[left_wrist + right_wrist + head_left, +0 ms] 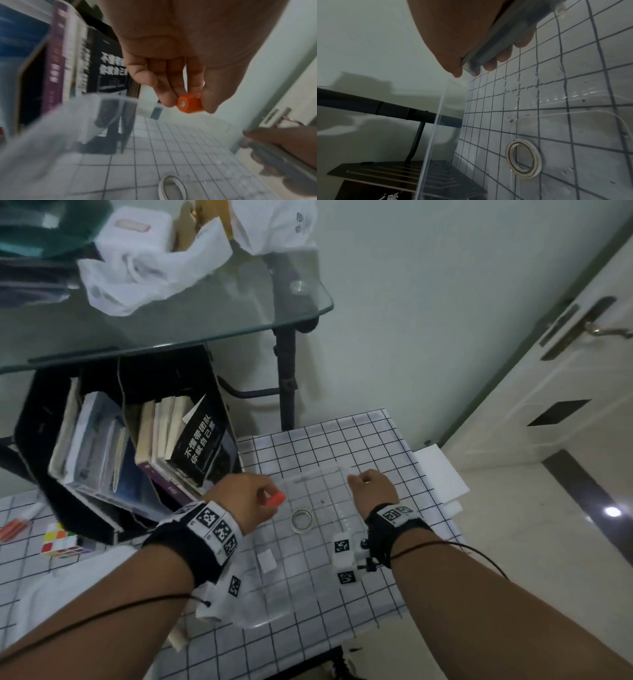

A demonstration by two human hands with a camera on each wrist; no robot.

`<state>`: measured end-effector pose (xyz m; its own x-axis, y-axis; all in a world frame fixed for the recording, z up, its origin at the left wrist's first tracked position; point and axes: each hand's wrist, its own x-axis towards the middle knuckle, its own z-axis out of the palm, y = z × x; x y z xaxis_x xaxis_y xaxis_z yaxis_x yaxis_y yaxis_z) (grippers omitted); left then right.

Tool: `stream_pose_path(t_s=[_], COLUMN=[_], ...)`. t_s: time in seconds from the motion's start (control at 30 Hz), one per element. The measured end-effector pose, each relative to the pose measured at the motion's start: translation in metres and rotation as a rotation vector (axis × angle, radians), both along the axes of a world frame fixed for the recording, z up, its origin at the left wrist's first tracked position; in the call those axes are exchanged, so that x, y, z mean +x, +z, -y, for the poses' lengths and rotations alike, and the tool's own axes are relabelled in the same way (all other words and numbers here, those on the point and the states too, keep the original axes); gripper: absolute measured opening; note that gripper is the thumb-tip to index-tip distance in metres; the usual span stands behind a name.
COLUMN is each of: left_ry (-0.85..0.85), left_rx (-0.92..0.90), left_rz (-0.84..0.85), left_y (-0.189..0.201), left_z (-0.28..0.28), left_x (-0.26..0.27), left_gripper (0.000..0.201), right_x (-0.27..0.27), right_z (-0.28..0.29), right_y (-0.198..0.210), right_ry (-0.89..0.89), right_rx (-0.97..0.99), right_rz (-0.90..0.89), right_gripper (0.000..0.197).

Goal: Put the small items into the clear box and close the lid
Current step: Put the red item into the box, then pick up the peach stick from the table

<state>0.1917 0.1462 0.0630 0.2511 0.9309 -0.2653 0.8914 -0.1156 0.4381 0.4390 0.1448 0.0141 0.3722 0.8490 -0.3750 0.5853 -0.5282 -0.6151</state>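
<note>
The clear box (pixel 310 478) stands open on the gridded cloth. A white tape roll (pixel 302 520) lies flat on its floor, also seen as the tape roll (pixel 523 158) in the right wrist view. My left hand (pixel 270 497) pinches a small orange cap-like item (pixel 276 499) above the box's left side; thumb and fingertips (pixel 169 100) close round the orange item (pixel 188 103). My right hand (pixel 359 479) grips the box's right rim, fingers (pixel 489 65) curled over the clear wall (pixel 440 121). The clear lid (pixel 274 606) lies folded back toward me.
A black crate of books (pixel 137 446) stands just left of the box. A colour cube (pixel 61 541) and orange pens (pixel 13 529) lie at far left. White paper (pixel 442 474) sits past the cloth's right edge. A glass table (pixel 205 316) rises behind; a door (pixel 565 405) stands right.
</note>
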Motion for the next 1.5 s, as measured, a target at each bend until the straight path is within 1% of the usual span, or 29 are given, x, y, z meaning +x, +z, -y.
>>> stream_pose_path(t_s=[0.13,0.23,0.37,0.5,0.6,0.7,0.83,0.9,0.97,1.07,1.17,1.23,1.27,1.37,1.43,1.5], left_ry=[-0.168,-0.275,-0.290,-0.253,-0.182,-0.047,0.126,0.204,0.298,0.399,0.470,0.487,0.469,0.352,0.319,0.263], left_rx=[-0.078,-0.128,-0.181,-0.181,-0.176,-0.146,-0.053,0.010,0.035,-0.021,-0.074,-0.105,-0.117,-0.166,-0.251,-0.328], left_rz=[-0.141,-0.279,-0.309,-0.295,-0.205,-0.044,0.074,0.063,0.049,0.007,-0.036,-0.080,-0.122,-0.279,-0.290,-0.285], left_y=[-0.033,-0.052,-0.071,-0.070,-0.056,-0.037,-0.009,0.000,0.006,0.002,-0.012,-0.027,-0.036,-0.063,-0.079,-0.091], left_z=[-0.012,-0.018,-0.023,-0.022,-0.020,-0.014,-0.005,0.002,0.013,0.034,0.057,0.074,0.081,0.099,0.109,0.116], left_x=[0.045,0.071,0.087,0.082,0.067,0.040,-0.002,-0.033,-0.071,-0.120,-0.150,-0.163,-0.166,-0.169,-0.169,-0.170], left_gripper=[0.025,0.033,0.035,0.028,0.025,0.021,0.015,0.017,0.017,0.016,0.020,0.019,0.020,0.027,0.029,0.027], right_x=[0.003,0.005,0.007,0.006,0.005,0.002,0.002,0.001,-0.003,-0.005,-0.002,-0.003,-0.002,-0.002,-0.001,0.000], right_z=[0.001,0.002,0.003,0.004,0.004,0.003,0.001,0.000,-0.002,-0.003,-0.002,-0.001,-0.002,-0.003,-0.003,-0.004], right_y=[-0.002,-0.002,-0.002,-0.001,0.001,0.002,0.001,0.000,-0.001,-0.002,-0.001,-0.001,-0.001,-0.004,-0.004,-0.005], right_ry=[-0.017,0.006,-0.030,-0.027,-0.005,0.024,0.046,0.057,0.086,0.117,0.127,0.121,0.117,0.109,0.105,0.095], right_rx=[0.001,-0.015,-0.012,-0.015,-0.013,-0.021,-0.020,-0.020,-0.025,-0.021,-0.002,0.002,0.003,-0.002,-0.006,-0.005], right_rz=[-0.050,-0.065,-0.114,-0.125,-0.116,-0.085,-0.013,0.019,0.049,0.070,0.082,0.069,0.072,0.086,0.106,0.116], right_gripper=[0.032,0.033,0.031,0.031,0.033,0.033,0.033,0.035,0.035,0.035,0.033,0.031,0.032,0.034,0.034,0.035])
